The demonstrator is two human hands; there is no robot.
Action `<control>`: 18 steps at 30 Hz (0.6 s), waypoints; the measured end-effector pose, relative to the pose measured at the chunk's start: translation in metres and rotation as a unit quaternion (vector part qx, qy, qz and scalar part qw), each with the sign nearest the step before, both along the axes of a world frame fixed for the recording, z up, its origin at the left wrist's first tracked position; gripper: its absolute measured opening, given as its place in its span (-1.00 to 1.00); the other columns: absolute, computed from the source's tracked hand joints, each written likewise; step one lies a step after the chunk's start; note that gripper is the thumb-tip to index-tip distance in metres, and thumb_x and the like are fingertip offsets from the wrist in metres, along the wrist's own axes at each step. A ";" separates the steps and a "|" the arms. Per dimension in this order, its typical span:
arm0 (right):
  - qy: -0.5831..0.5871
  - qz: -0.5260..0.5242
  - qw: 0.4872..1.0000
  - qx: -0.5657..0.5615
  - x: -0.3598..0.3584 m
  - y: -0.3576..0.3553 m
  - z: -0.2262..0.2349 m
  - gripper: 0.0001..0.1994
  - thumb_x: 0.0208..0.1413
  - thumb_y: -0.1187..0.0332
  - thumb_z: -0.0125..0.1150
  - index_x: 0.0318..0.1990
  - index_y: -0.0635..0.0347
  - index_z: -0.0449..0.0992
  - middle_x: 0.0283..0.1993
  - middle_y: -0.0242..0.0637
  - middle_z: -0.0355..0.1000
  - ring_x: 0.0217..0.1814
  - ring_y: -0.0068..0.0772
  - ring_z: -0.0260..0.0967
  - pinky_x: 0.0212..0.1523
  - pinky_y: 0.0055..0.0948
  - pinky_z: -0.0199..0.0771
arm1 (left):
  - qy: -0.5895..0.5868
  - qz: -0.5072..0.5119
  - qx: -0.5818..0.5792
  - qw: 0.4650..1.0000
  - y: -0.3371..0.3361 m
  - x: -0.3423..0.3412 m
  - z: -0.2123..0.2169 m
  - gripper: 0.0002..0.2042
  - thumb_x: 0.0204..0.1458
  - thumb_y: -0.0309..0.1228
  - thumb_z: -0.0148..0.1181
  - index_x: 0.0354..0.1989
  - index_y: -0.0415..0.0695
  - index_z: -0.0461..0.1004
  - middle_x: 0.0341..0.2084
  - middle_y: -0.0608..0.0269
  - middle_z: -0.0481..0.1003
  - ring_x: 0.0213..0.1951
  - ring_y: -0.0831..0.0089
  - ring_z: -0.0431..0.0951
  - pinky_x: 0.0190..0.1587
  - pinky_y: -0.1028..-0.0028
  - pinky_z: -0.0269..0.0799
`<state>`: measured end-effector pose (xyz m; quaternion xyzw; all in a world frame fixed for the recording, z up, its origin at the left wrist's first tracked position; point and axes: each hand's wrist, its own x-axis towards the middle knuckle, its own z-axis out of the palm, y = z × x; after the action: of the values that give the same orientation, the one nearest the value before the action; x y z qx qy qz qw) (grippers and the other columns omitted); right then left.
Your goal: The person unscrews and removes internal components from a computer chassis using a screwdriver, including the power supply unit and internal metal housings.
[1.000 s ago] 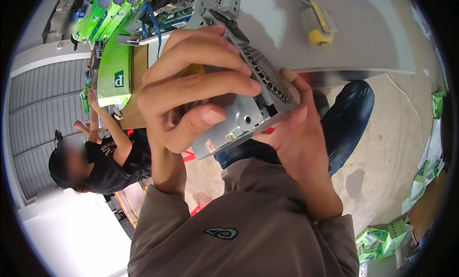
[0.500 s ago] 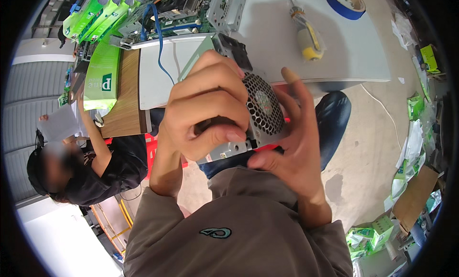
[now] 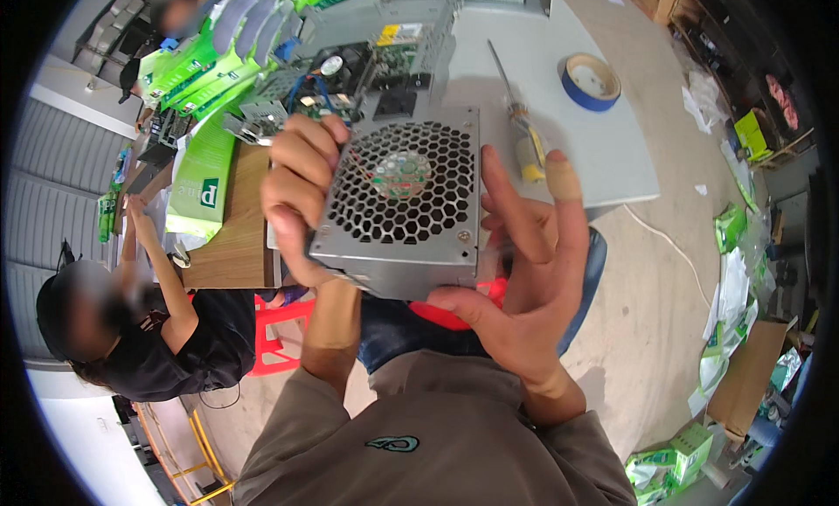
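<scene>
A grey metal computer power supply (image 3: 393, 261) is held up in front of me, its honeycomb fan grille (image 3: 437, 183) facing me. Through the mesh show a round fan hub and thin wires. My left hand (image 3: 301, 187) is closed around its left side, thumb along the near lower corner. At the right side is my right hand (image 3: 533, 261), its fingers spread apart. That thumb rests by the lower right edge, and one finger stands close along the right side. A tan wrap or bandage covers one right fingertip.
Behind lies an opened computer case (image 3: 398, 69) with boards and a fan. On the white table (image 3: 603, 169) are a wrapped screwdriver (image 3: 522, 126) and a blue tape roll (image 3: 592, 82). Green packages (image 3: 199, 183) stand left, near a seated person (image 3: 183, 331). Wrappers and cardboard (image 3: 747, 379) litter the right floor.
The power supply has turned so its grille faces me squarely. My left hand has shifted left to its side. My view has tilted, showing more of the computer case.
</scene>
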<state>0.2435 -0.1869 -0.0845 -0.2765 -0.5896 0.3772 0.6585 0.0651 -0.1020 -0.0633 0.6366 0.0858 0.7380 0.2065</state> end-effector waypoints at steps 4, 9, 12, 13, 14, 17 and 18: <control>0.043 0.036 0.998 0.031 -0.004 0.012 -0.015 0.16 -0.10 0.48 0.63 0.55 0.38 -0.17 0.48 0.23 0.26 0.39 -0.20 0.34 0.40 -0.26 0.27 | -0.013 0.036 0.013 0.999 0.000 0.000 -0.011 -0.55 0.32 -0.07 0.02 -0.61 0.03 0.17 -0.51 0.36 0.19 -0.29 0.36 0.16 -0.04 0.23 0.16; 0.012 0.035 0.999 0.031 0.001 0.009 -0.037 0.16 -0.10 0.48 0.61 0.55 0.36 -0.17 0.48 0.16 0.29 0.47 -0.15 0.24 0.49 -0.20 0.10 | -0.008 0.039 -0.014 0.999 -0.003 -0.002 -0.025 -0.55 0.30 -0.07 0.08 -0.61 0.03 0.18 -0.51 0.38 0.20 -0.27 0.36 0.16 -0.02 0.22 0.16; -0.025 0.034 0.998 0.037 0.001 0.009 -0.047 0.12 -0.06 0.44 0.59 0.55 0.36 -0.16 0.47 0.08 0.32 0.51 -0.15 0.17 0.52 -0.20 0.00 | 0.000 0.034 -0.041 0.999 -0.004 -0.004 -0.034 -0.66 0.24 -0.09 0.12 -0.46 0.00 0.23 -0.32 0.25 0.28 -0.10 0.32 0.23 0.16 0.17 0.13; -0.079 0.011 0.995 0.056 0.000 0.010 -0.049 0.09 -0.03 0.42 0.57 0.54 0.36 -0.15 0.46 0.05 0.34 0.52 -0.15 0.15 0.52 -0.20 -0.02 | 0.005 0.052 -0.071 0.996 -0.005 -0.005 -0.038 -0.71 0.23 -0.11 0.09 -0.40 0.01 0.23 -0.24 0.20 0.29 -0.03 0.28 0.26 0.23 0.14 0.10; -0.106 0.001 0.992 0.061 -0.002 0.010 -0.051 0.06 0.01 0.40 0.55 0.54 0.36 -0.14 0.44 0.02 0.36 0.54 -0.15 0.12 0.52 -0.20 -0.03 | 0.010 0.071 -0.100 0.992 -0.005 -0.006 -0.042 -0.76 0.22 -0.14 0.07 -0.33 0.01 0.24 -0.16 0.15 0.30 0.05 0.24 0.29 0.31 0.11 0.06; -0.108 0.009 0.993 0.045 -0.005 0.014 -0.053 0.00 0.10 0.35 0.48 0.53 0.39 -0.15 0.39 0.06 0.41 0.57 -0.05 0.12 0.53 -0.12 0.03 | -0.038 0.065 -0.162 0.984 -0.007 -0.008 -0.057 -0.55 0.10 -0.11 0.23 -0.02 -0.19 0.31 0.12 -0.02 0.25 0.16 0.24 0.26 0.35 0.21 0.06; -0.099 0.011 0.995 0.011 -0.006 0.015 -0.052 -0.01 0.13 0.31 0.46 0.52 0.41 -0.16 0.37 0.09 0.42 0.57 0.01 0.14 0.54 -0.06 0.04 | -0.034 0.092 -0.181 0.979 -0.008 -0.008 -0.062 -0.49 0.11 -0.10 0.23 0.07 -0.23 0.31 0.18 -0.05 0.24 0.21 0.22 0.25 0.38 0.20 0.03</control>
<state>0.2379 -0.1720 -0.1368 -0.2986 -0.6592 0.3484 0.5957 0.0575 -0.1095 -0.1248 0.5527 0.2692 0.7474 0.2518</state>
